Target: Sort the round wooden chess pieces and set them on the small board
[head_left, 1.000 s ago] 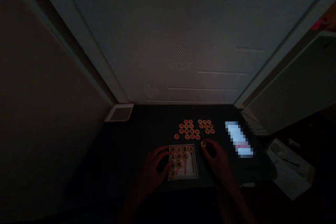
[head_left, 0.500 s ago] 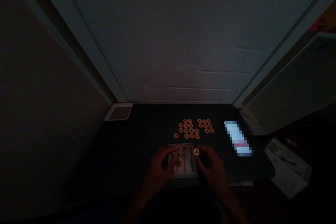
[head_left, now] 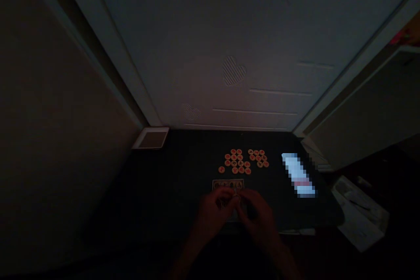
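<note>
My left hand point(head_left: 212, 208) and my right hand point(head_left: 258, 210) meet over a shallow open box point(head_left: 227, 180). Between their pinched fingertips is a small round Chinese chess piece point(head_left: 236, 194), mostly covered by the fingers. A row of dark-lettered pieces point(head_left: 231, 185) lies along the box's far side. The rest of the box is largely hidden under my hands. Just beyond it, several round chess pieces point(head_left: 240, 163), mostly red-lettered, lie flat in two loose groups, with a single piece point(head_left: 222, 169) at their left.
The dark table point(head_left: 177, 170) stands against a pale panel with embossed hearts. A white-rimmed tray point(head_left: 153, 138) sits at the back left. A bright pixelated patch point(head_left: 298, 175) lies on the right. Beyond the right edge, lower down, is a white box point(head_left: 361, 214). The light is dim.
My right hand has moved left with the chess piece, off the box's right side. My left hand has shifted right, and the fingertips of both hands now meet at the piece.
</note>
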A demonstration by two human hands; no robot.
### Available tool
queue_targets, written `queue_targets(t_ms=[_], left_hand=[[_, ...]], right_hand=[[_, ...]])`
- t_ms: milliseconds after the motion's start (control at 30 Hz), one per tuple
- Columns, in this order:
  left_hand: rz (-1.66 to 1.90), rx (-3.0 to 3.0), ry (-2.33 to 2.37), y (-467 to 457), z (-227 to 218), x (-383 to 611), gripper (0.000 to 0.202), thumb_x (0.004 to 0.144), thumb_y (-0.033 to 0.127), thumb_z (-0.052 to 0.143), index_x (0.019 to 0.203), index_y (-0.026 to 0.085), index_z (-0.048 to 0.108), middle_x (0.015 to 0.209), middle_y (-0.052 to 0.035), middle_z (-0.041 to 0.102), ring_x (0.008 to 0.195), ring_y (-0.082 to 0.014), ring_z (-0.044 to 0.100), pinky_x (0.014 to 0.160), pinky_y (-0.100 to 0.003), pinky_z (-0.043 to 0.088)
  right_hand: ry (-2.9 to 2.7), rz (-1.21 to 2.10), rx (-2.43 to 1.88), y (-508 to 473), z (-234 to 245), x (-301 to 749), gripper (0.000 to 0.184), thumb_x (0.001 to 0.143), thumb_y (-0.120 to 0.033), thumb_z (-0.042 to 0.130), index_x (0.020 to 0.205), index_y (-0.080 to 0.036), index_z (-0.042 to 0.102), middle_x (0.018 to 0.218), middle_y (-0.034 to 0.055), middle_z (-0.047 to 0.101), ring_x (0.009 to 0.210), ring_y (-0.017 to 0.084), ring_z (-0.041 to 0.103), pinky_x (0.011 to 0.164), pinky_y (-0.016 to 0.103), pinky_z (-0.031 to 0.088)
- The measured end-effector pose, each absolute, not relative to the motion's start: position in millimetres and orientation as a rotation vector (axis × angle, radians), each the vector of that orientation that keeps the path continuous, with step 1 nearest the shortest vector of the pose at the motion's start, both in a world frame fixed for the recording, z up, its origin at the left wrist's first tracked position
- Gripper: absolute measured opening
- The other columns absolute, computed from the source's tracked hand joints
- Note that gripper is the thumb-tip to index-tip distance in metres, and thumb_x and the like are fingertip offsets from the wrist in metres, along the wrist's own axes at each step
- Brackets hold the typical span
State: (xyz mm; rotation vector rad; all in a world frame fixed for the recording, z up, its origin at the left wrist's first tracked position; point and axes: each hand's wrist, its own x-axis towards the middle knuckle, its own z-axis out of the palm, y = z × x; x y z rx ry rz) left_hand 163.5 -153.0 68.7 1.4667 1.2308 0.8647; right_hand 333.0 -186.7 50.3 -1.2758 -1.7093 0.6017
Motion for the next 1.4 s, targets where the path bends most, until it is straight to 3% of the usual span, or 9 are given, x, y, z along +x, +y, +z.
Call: queue_targets(t_ms=[267, 500, 1100, 1400], left_hand=[[0.835, 1.448, 1.171, -152, 67, 155, 0.024, 0.092, 0.042, 0.060, 0.101, 0.023, 0.071, 0.095, -0.0037, 0.078, 0.085, -0.0212, 0.073, 0.075, -0.032, 0.058], [0.814, 1.471, 1.123, -151, 73, 148, 0.024, 0.095, 0.040, 0.057, 0.107, 0.024, 0.071, 0.107, -0.0040, 0.077, 0.097, -0.0214, 0.072, 0.088, -0.034, 0.057], [0.798, 1.505, 1.076, -153, 75, 150, 0.023, 0.092, 0.033, 0.061, 0.113, 0.026, 0.069, 0.103, -0.0030, 0.077, 0.090, -0.0198, 0.072, 0.079, -0.031, 0.056], [0.794, 1.528, 1.107, -156, 72, 159, 0.022, 0.093, 0.036, 0.060, 0.110, 0.024, 0.069, 0.099, -0.0032, 0.077, 0.086, -0.0193, 0.071, 0.076, -0.029, 0.054]], right_hand=[[-1.661, 0.648, -1.305, -184, 54, 331, 0.027, 0.090, -0.028, 0.066, 0.117, -0.028, 0.068, 0.107, 0.0059, 0.073, 0.097, 0.023, 0.069, 0.087, 0.038, 0.058], [-1.622, 0.771, -1.295, -182, 53, 332, 0.024, 0.091, -0.032, 0.065, 0.114, -0.027, 0.069, 0.106, 0.0068, 0.072, 0.097, 0.024, 0.069, 0.086, 0.037, 0.057], [-1.477, 0.963, -1.309, -181, 51, 335, 0.025, 0.090, -0.038, 0.067, 0.111, -0.024, 0.070, 0.100, 0.0052, 0.074, 0.091, 0.023, 0.071, 0.081, 0.034, 0.058], [-1.234, 1.103, -1.326, -181, 56, 330, 0.031, 0.084, -0.050, 0.073, 0.095, -0.021, 0.071, 0.085, 0.0042, 0.075, 0.078, 0.022, 0.072, 0.070, 0.030, 0.058]])
